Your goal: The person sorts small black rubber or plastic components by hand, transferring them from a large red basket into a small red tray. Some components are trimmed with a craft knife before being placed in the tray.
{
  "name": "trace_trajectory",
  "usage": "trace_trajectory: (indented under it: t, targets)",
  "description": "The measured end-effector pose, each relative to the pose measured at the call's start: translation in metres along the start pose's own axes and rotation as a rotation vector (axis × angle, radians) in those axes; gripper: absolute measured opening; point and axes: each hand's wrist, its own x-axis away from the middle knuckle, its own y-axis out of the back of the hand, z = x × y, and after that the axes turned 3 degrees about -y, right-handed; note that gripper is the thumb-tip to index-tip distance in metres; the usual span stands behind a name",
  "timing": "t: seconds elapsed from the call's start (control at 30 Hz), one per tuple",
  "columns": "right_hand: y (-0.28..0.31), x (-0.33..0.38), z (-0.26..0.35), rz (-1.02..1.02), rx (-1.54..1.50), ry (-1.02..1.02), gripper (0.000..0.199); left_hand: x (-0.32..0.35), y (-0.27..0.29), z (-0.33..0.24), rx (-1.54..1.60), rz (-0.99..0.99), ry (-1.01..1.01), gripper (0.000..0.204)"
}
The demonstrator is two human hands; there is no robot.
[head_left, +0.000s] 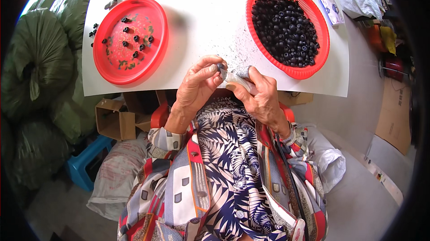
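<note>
Small dark piece [221, 66]: held at the left fingertips, above the near edge of a white table, between a red tray and a red basket; its exact form is too small to tell.
Left hand [195, 82]: thumb and forefinger close to a narrow pinch around the dark piece.
Right hand [267, 100]: thumb and fingers close on a pale object [242, 83], its tip pointing toward the left fingertips; whether it touches the dark piece, one cannot tell.
Grey wrap [242, 71]: covers a fingertip of the right hand.
Red tray [160, 46]: round and shallow, on the left of the table, with a floral print and a scatter of black pieces [136, 38].
Red basket [324, 39]: slatted, on the right, heaped with similar black pieces [286, 30].
White table [201, 12]: dark specks [244, 44] dust the surface beside the basket; a few loose black pieces [93, 30] lie just left of the tray.
Floor at left: a blue stool [85, 165] stands near bulging green sacks [38, 57] and an open cardboard box [114, 120].
</note>
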Motion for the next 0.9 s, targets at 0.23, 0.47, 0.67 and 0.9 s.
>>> trace_trajectory:
  t: [0.23, 0.47, 0.67, 0.9]
  targets:
    - [-0.0014, -0.0007, -0.0027, -0.004, 0.082, 0.041, 0.036, -0.0003, -0.0034, -0.0007, -0.019, 0.001, 0.026, 0.016]
    - [-0.0013, -0.0003, -0.0055, 0.001, 0.096, 0.045, 0.036, -0.0009, -0.0017, -0.0003, -0.021, 0.007, 0.033, 0.015]
    - [-0.0018, -0.0005, -0.0045, 0.017, 0.108, 0.049, 0.037, 0.0001, 0.0018, -0.0026, -0.045, 0.015, 0.035, 0.016]
    - [-0.0028, -0.0001, -0.0040, 0.038, 0.098, 0.018, 0.037, -0.0007, 0.0021, -0.0052, -0.072, 0.050, 0.048, 0.017]
